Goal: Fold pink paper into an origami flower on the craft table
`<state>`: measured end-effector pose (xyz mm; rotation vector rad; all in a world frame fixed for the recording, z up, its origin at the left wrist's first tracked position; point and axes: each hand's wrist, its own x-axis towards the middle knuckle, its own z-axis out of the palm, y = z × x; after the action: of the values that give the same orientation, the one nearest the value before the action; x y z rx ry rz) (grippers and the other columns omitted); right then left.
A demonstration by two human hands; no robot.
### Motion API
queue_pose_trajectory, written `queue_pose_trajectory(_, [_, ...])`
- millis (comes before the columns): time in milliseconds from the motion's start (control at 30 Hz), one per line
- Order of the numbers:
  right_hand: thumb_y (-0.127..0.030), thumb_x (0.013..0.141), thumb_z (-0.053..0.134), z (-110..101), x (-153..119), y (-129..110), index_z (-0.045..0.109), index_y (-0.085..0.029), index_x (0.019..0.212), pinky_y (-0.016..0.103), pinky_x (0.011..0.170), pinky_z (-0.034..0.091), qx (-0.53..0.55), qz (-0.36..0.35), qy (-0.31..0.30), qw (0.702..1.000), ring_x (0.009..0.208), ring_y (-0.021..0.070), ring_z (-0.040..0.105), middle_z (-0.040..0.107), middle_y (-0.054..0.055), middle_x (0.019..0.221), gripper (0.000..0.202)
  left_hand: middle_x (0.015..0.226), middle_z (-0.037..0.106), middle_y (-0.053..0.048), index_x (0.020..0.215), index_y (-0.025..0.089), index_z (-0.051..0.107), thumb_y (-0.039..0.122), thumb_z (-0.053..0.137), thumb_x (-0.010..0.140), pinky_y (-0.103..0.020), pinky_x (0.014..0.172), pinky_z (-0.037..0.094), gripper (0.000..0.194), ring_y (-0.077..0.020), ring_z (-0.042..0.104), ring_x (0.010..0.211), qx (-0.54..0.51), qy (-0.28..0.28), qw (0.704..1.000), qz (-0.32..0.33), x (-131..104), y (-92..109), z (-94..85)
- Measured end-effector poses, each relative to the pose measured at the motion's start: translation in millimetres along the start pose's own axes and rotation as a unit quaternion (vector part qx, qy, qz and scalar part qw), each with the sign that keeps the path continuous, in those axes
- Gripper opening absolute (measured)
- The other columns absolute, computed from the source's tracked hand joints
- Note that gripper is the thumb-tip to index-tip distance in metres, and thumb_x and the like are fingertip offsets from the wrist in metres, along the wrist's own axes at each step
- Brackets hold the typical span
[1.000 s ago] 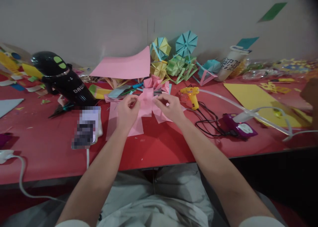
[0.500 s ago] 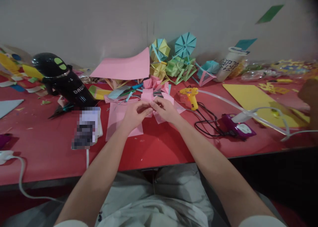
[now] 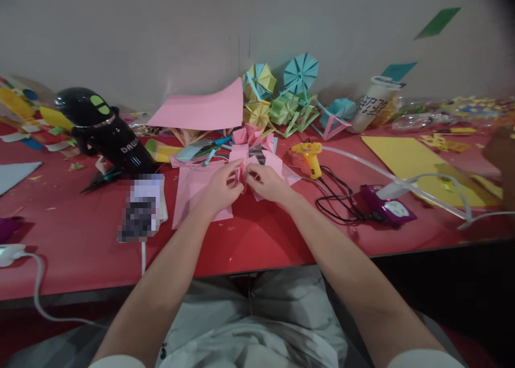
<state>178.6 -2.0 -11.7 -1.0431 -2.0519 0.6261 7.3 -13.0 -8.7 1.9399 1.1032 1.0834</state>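
Between my two hands is a small folded pink paper piece (image 3: 241, 176), partly hidden by the fingers. My left hand (image 3: 225, 187) is closed on its left side, thumb and fingers around it. The fingertips of my right hand (image 3: 263, 181) pinch together at its right side. Flat pink sheets (image 3: 191, 188) lie on the red table (image 3: 249, 239) under and beside my left hand. Just behind the hands sit more folded pink pieces (image 3: 251, 136). A yellow glue gun (image 3: 309, 157) rests to the right of my right hand.
A black bottle (image 3: 110, 137) and a phone (image 3: 140, 210) are at the left. Folded paper shapes (image 3: 287, 110) stand by the wall. A purple power adapter (image 3: 388, 204), cables and a yellow sheet (image 3: 426, 169) lie at the right, near a white cup (image 3: 372, 105).
The pink piece has turned and now stands more upright between the fingers. My left hand has tilted upward, and my right fingers have drawn in closer together.
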Motion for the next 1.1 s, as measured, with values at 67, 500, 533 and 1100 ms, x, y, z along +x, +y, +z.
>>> queue_pose_trajectory(67, [-0.023, 0.082, 0.043, -0.1, -0.1, -0.1, 0.046, -0.020, 0.070, 0.027, 0.063, 0.038, -0.011, -0.002, 0.000, 1.000, 0.063, 0.0133, 0.048, 0.054, 0.000, 0.068, 0.012, 0.136, 0.057, -0.014, 0.127, 0.018, 0.056, 0.008, 0.055, 0.070, -0.041, 0.102, 0.048, 0.058, -0.0235, 0.056, 0.123, 0.036, -0.001, 0.999, 0.021, 0.1, -2.4, -0.2])
queue_pose_trajectory(500, [-0.035, 0.089, 0.050, -7.1, 0.2, 3.8, 0.059, -0.018, 0.074, 0.027, 0.065, 0.042, 0.036, 0.006, 0.056, 0.998, 0.065, 0.0139, 0.053, 0.063, 0.003, 0.071, 0.024, 0.076, 0.067, -0.003, 0.075, 0.019, 0.068, 0.041, 0.056, 0.084, -0.030, 0.072, 0.054, 0.026, -0.0172, 0.061, 0.076, -0.053, 0.061, 0.996, -0.045, 7.5, 10.1, -13.6])
queue_pose_trajectory(533, [-0.035, 0.089, 0.050, -8.7, -0.2, 3.2, 0.060, -0.017, 0.074, 0.027, 0.065, 0.042, 0.038, 0.008, 0.046, 0.998, 0.065, 0.0136, 0.052, 0.062, 0.003, 0.070, 0.025, 0.073, 0.065, -0.002, 0.073, 0.019, 0.067, 0.043, 0.060, 0.081, -0.029, 0.068, 0.054, 0.027, -0.0162, 0.060, 0.073, -0.082, 0.056, 0.993, -0.066, 7.9, 9.3, -14.2])
queue_pose_trajectory(1100, [-0.042, 0.083, 0.057, -16.3, -3.6, -0.8, 0.065, -0.016, 0.070, 0.025, 0.054, 0.038, 0.100, 0.033, -0.006, 0.994, 0.057, 0.0115, 0.047, 0.056, 0.001, 0.061, 0.030, 0.071, 0.055, -0.001, 0.068, 0.018, 0.059, 0.034, 0.069, 0.073, -0.026, 0.059, 0.052, 0.020, -0.0111, 0.054, 0.064, -0.237, -0.050, 0.942, -0.232, 5.8, 8.9, -18.8])
